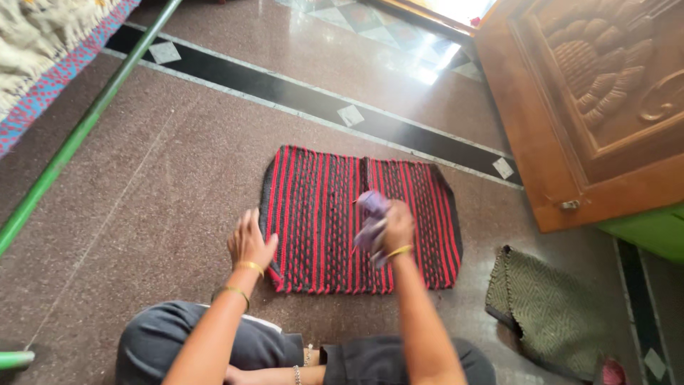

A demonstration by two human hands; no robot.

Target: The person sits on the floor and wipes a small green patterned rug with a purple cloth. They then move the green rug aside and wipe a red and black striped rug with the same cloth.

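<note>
A red and black striped mat (320,207) lies flat on the brown stone floor in front of me. My left hand (249,241) rests with fingers together at the mat's near left edge, touching it. Over the middle of the mat, my right hand (396,227) is closed around a purple cloth (370,221), which looks blurred. Both wrists carry thin gold bangles. My knees in dark trousers show at the bottom.
A carved wooden door (591,107) stands open at the right. A small olive woven mat (548,314) lies at the lower right. A green pole (85,125) runs diagonally at the left beside a patterned fabric (43,50). A black inlaid band (285,89) crosses the floor.
</note>
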